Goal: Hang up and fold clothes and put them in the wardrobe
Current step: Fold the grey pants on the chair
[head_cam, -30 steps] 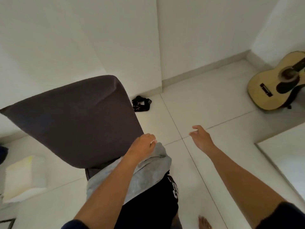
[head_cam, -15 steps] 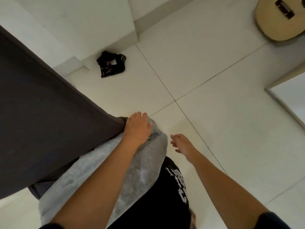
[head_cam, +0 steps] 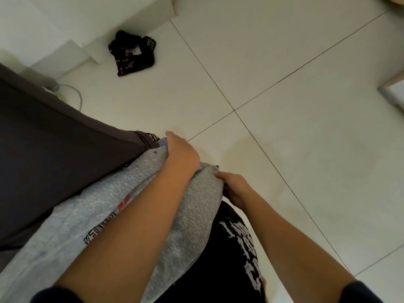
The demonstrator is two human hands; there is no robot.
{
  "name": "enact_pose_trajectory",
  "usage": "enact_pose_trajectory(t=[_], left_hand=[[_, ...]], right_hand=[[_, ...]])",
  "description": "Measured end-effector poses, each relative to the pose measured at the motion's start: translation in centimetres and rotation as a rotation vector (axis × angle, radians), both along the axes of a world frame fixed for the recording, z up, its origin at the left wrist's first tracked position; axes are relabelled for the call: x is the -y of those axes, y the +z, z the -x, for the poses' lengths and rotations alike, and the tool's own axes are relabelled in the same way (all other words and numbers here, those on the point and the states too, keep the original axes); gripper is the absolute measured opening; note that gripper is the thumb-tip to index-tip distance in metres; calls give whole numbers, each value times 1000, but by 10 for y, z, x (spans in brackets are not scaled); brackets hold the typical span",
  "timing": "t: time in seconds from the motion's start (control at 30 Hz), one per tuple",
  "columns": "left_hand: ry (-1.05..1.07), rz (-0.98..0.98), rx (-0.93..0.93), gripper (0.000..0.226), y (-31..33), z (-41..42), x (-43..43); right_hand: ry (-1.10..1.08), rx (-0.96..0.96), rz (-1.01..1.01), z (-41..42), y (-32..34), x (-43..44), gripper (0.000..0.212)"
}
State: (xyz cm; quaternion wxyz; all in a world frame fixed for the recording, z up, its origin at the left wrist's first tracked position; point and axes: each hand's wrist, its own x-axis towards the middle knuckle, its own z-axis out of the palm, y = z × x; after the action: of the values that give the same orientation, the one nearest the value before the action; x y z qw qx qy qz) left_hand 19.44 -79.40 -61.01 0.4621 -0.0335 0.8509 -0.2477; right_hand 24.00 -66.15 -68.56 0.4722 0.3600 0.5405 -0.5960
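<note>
Bundled grey shirt (head_cam: 91, 215) lies under your left forearm, beside the dark bed (head_cam: 54, 149). Left hand (head_cam: 181, 154) grips its front fold; right hand (head_cam: 235, 189) touches the hem, grip unclear. Pinch both corners before shaking it out.

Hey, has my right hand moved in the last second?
Yes. The right hand drew back from the crossing of the white floor tile joints toward the body, and now touches the grey knit garment over the left arm.
</note>
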Motion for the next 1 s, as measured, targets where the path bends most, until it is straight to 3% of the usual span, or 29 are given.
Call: enact_pose_trajectory(t=[0.13,0.23,0.37,0.47,0.6,0.73,0.83,1.0], left_hand=[[86,-159,7,53,7,-12,-8],[369,-390,-162,55,22,-15,-10],[671,-591,-278,81,66,-23,-8],[900,-782,-250,71,110,-29,-4],[1214,-929,-286,66,177,-48,10],[1465,-1121,-408,36,260,-90,20],[1581,-1311,-694,16,321,-133,32],[1725,-1392,-1215,29,408,-203,60]], right_hand=[[-147,-68,-38,11,23,-14,28],[-325,-100,38,21,53,-24,23],[-471,-156,176,35,116,-35,14],[-393,-221,293,43,171,-34,12],[-119,-305,375,46,248,-17,22],[79,-426,347,32,330,2,22],[161,-498,405,7,400,21,20],[323,-649,479,-40,500,63,32]])
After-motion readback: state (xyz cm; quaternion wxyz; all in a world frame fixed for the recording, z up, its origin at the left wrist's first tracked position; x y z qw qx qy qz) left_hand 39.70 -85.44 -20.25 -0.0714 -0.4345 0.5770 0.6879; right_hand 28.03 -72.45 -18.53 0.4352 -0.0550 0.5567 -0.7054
